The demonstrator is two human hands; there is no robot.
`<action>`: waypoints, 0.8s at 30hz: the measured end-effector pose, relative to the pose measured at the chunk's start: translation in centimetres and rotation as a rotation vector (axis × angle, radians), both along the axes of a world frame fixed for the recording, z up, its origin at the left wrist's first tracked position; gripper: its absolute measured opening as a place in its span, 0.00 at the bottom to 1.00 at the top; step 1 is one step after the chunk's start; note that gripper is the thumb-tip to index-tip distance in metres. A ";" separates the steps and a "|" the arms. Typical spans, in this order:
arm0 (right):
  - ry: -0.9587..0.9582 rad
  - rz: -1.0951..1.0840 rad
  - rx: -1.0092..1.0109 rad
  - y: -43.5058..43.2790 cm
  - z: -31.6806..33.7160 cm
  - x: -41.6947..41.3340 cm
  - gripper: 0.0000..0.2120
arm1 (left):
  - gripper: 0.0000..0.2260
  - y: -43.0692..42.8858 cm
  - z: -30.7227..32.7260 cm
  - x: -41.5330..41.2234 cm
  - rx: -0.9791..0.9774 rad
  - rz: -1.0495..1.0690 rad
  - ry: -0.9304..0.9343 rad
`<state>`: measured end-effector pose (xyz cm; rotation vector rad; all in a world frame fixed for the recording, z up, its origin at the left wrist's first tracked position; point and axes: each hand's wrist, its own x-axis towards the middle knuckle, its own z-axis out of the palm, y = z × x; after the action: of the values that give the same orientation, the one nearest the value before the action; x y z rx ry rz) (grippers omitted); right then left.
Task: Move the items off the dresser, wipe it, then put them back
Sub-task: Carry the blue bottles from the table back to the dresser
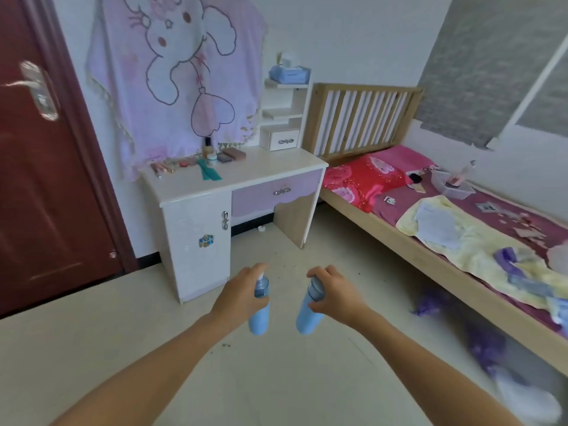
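A dark red door point(46, 179) with a metal handle point(40, 90) fills the left. The wall point(353, 35) is white. A pink cloth point(184, 72) with a drawn rabbit hangs on it behind the dresser point(196, 241), which is white with a lilac drawer point(261, 195). A small white shelf point(284, 118) stands at the right back corner of the surface point(261, 167), just beside a slatted wooden headboard point(362, 118). The bed point(430, 250) runs along the right wall under a grey patterned panel point(479, 56). The floor point(276, 379) is pale, flecked with dirt. The light is soft and even.
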<state>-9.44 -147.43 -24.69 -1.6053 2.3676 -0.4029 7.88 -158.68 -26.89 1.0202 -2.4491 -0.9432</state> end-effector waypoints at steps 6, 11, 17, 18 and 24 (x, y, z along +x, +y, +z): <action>-0.007 -0.059 -0.001 -3.6 -0.9 -4.9 0.24 | 0.20 -5.3 -0.9 -6.3 -0.023 -0.066 0.016; 0.039 -0.091 0.013 -9.3 1.2 -10.1 0.24 | 0.22 -11.5 -0.3 -11.7 -0.028 -0.118 0.019; 0.018 -0.173 -0.082 -16.3 2.3 -15.1 0.23 | 0.26 -19.0 0.3 -16.9 -0.026 -0.134 0.069; 0.000 -0.178 -0.067 -17.2 1.8 -15.7 0.23 | 0.26 -19.9 0.1 -17.6 -0.027 -0.139 0.059; -0.023 -0.098 0.051 -23.7 -0.9 -20.5 0.24 | 0.24 -26.1 -1.6 -21.8 0.003 -0.087 0.033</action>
<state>-29.90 -171.17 -25.55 -1.4599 2.4258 -0.3741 -13.88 -184.76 -28.44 0.8976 -2.4832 -0.9838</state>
